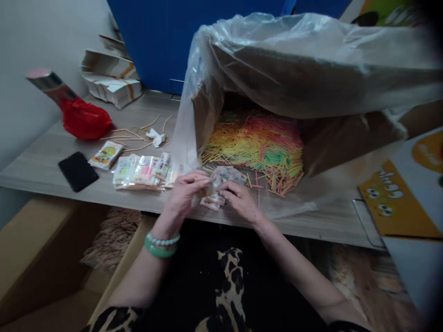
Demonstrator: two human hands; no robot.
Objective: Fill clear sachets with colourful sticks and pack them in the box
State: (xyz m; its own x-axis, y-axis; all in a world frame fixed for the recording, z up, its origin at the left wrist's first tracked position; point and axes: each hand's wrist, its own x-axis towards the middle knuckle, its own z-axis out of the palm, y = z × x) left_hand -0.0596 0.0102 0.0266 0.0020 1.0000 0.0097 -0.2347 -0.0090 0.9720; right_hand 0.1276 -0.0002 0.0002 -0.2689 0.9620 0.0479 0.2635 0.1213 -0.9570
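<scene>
My left hand [186, 191] has its thumb and fingers closed on a small clear plastic packet [205, 190], blurred by motion. Close by on the right, my right hand [241, 199] is pinched shut at the packet's side; what lies between its fingertips is too small to make out. Under and behind both hands lies a loose pile of clear printed packets [230, 173] on the table. Just beyond them, thin coloured sticks [256, 143] in yellow, pink, green and orange fill the mouth of a plastic-lined cardboard box [202, 108].
Left on the table [138, 108] are filled packets [143, 173], printed cards [106, 155], a black flat object [78, 171], tan sticks [129, 136] and a red bag [85, 121]. Behind stand stacked white cartons [112, 87]. An open cardboard box [44, 249] sits below; a printed carton [398, 193] is at right.
</scene>
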